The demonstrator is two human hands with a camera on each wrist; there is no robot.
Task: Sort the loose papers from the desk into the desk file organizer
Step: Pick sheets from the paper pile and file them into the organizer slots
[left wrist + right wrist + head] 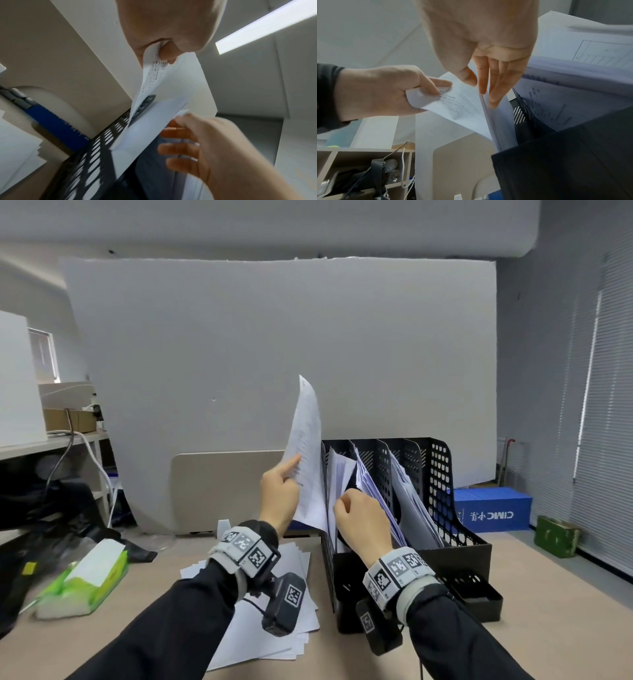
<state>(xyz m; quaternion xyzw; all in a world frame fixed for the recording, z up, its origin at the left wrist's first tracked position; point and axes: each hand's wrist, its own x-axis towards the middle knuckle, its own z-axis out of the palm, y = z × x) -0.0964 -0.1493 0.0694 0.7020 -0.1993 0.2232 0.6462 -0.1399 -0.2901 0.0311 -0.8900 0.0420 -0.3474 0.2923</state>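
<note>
While left hand pinches sheet — right hand fingers straight in organizer papers — beige desk, white backboard.

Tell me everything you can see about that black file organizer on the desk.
The black file organizer stands upright on the desk, right of a loose paper pile. It looks like plastic, with perforated side walls, upright dividers and a low solid front. Its slots already hold leaning white sheets. The right hand reaches into the leftmost slot, fingers among the papers, while the left hand holds a printed sheet beside it.
</note>
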